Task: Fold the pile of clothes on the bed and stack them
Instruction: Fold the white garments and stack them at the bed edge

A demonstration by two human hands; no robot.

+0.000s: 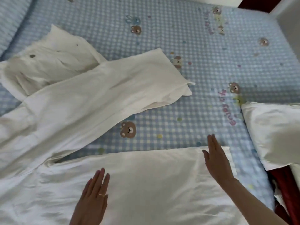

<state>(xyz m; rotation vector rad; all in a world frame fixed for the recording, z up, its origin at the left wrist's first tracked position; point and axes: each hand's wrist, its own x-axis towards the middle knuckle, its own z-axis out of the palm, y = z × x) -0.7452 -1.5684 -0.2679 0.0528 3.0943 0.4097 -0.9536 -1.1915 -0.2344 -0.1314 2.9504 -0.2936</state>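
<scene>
A pair of white trousers (81,101) lies spread across the bed. One leg stretches diagonally towards the middle, and the other leg (146,176) lies flat along the near edge. My left hand (93,197), with a ring on it, rests flat and open on the near leg. My right hand (216,161) lies flat with fingers straight at that leg's right end, by its hem. A crumpled white garment (48,62) sits at the far left, partly under the trousers. Neither hand grips anything.
The bed carries a blue checked sheet (186,62) printed with bears. A white folded piece (274,132) lies at the right edge, above dark red cloth (282,181). A white wall corner (285,18) stands at the top right.
</scene>
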